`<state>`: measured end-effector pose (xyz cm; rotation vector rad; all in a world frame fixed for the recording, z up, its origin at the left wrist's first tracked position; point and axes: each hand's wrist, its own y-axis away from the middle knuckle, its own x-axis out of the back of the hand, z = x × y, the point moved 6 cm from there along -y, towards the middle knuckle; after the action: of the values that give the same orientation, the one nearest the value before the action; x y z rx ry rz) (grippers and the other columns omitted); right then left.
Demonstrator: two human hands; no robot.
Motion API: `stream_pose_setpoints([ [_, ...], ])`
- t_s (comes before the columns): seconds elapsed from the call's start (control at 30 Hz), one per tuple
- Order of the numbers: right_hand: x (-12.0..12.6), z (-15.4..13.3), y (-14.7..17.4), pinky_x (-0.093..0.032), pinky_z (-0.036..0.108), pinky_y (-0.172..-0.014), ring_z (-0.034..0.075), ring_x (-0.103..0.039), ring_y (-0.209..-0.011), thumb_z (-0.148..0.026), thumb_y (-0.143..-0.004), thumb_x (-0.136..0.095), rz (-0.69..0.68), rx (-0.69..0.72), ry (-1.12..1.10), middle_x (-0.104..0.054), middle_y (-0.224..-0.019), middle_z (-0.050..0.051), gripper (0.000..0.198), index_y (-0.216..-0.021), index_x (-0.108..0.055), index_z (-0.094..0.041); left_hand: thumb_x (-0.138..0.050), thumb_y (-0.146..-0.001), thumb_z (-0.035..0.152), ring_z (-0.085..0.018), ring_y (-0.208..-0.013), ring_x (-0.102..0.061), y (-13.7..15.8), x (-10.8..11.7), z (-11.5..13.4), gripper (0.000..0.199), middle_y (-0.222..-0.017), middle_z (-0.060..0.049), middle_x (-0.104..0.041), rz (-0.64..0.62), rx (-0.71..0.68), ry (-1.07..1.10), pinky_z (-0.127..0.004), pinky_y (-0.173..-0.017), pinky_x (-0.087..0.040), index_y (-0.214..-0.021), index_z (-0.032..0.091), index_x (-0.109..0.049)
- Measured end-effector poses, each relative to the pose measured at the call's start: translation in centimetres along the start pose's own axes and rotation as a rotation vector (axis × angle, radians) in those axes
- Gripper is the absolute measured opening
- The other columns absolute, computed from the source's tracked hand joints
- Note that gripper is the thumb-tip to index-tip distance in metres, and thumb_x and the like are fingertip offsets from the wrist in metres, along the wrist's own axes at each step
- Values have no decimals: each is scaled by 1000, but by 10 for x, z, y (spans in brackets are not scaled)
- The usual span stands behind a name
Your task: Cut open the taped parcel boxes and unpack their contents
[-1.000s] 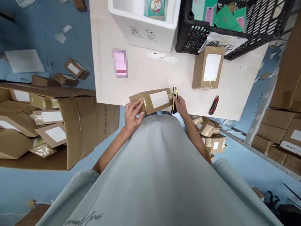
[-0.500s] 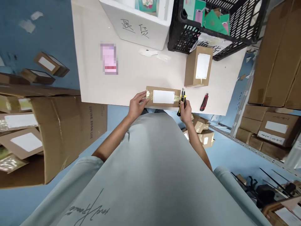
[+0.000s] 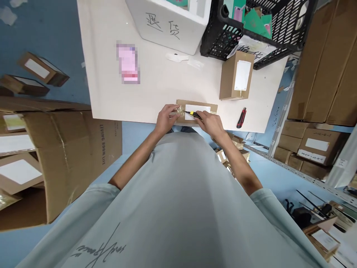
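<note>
A small cardboard box [image 3: 195,102] with a white label and clear tape lies at the table's near edge. My left hand [image 3: 166,118] is closed on its left end, fingers at the taped part. In my right hand [image 3: 211,123] is a yellow-and-black utility knife [image 3: 193,114], held over the label with its tip pointing left toward the taped end. Whether the blade touches the tape I cannot tell. A second, red-and-black utility knife [image 3: 241,118] lies on the table to the right. Behind it stands a taller labelled carton [image 3: 230,76].
A white foam box [image 3: 170,31] and a black plastic crate [image 3: 216,41] stand at the table's back. A pixelated pink item [image 3: 128,63] lies left on the white table [image 3: 106,96]. A large open carton [image 3: 75,156] holding parcels is at the left; shelves with cartons [image 3: 312,143] stand right.
My right hand has carried the yellow-and-black knife from the box's right end leftward over the label, turning it from upright to pointing left. My left hand stays at the left end.
</note>
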<state>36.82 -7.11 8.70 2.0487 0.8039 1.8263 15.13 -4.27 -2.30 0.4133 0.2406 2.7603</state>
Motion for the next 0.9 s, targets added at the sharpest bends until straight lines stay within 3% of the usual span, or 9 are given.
stream_pose_setpoints([
  [0.2, 5, -19, -23, -38, 34, -80, 32, -75, -111, -45, -126, -32, -88, 66, 121, -78, -134, 17, 50, -155, -63, -18, -75, -105, 51, -25, -120, -75, -3, 0, -4, 46, -146, -13, -71, -4, -16, 36, -41, -96, -72, -144, 27, -77],
  [0.53, 8, -21, -23, -38, 35, -81, 33, -74, -112, -45, -126, -28, -106, 66, 172, -77, -135, 18, 54, -156, -62, -17, -66, -106, 76, -27, -121, -75, -2, -3, -5, 64, -148, -15, -70, -5, -27, 54, -44, -98, -71, -145, 27, -77],
  [0.9, 7, -21, -26, -38, 35, -82, 32, -74, -112, -44, -126, -27, -108, 100, 189, -76, -135, 18, 53, -155, -61, -16, -66, -105, 79, -28, -122, -74, -1, -3, -6, 66, -148, -15, -70, 13, -12, 47, -45, -98, -72, -143, 27, -78],
])
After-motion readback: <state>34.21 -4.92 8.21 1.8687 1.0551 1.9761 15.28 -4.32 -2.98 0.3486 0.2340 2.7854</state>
